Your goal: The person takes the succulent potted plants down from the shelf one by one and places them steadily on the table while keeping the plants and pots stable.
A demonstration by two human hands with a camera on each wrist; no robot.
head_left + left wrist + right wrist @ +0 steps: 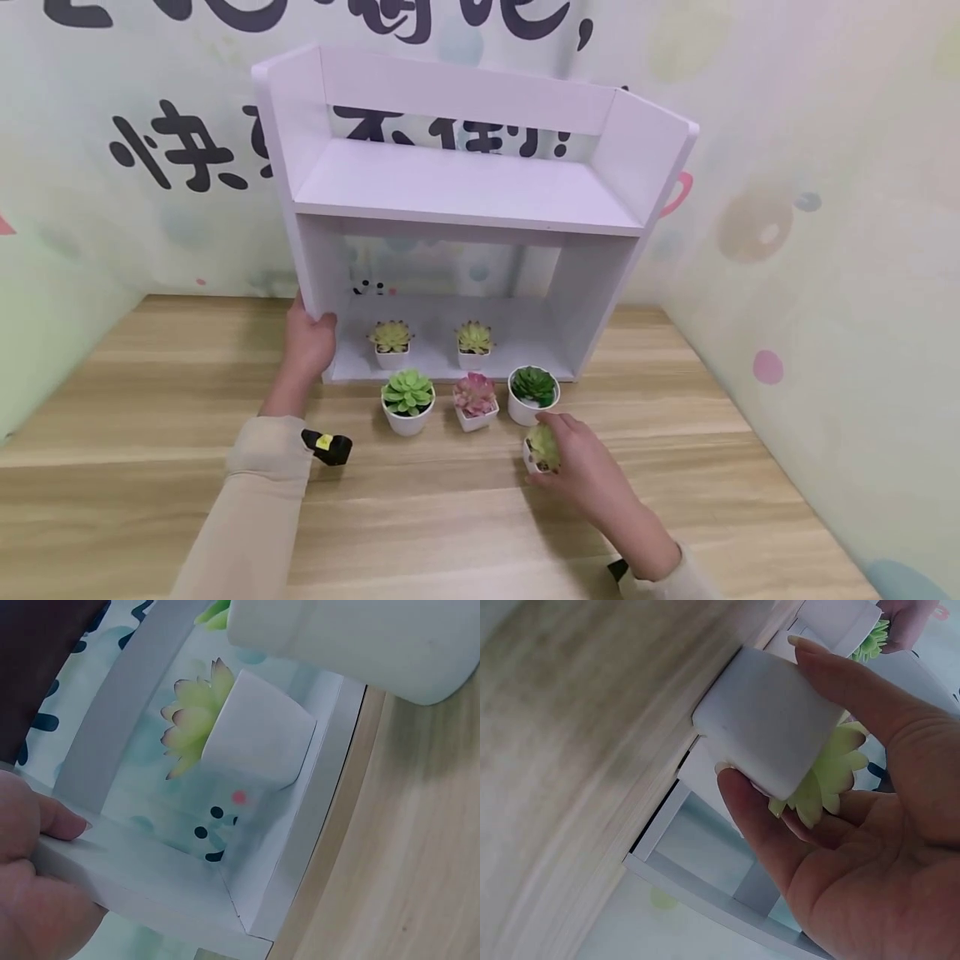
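Note:
My left hand point(310, 340) grips the lower left side panel of a white two-tier shelf point(465, 218), thumb on its inner face in the left wrist view. With thumb and fingers, my right hand point(588, 467) pinches a yellow-green potted succulent point(543, 448) in a square white pot point(769, 720), in front of the shelf's right part. Just behind it stands a dark green potted succulent point(534, 388). A pink potted succulent point(475, 396) and a bright green potted succulent point(408, 395) continue that row to the left.
On the shelf's bottom board stand two yellow-green succulents, the left one point(391, 337) and the right one point(474, 337). Behind the wooden table point(420, 517) rises a printed wall point(187, 225), and another wall borders the right side. The upper board point(465, 187) spans both side panels.

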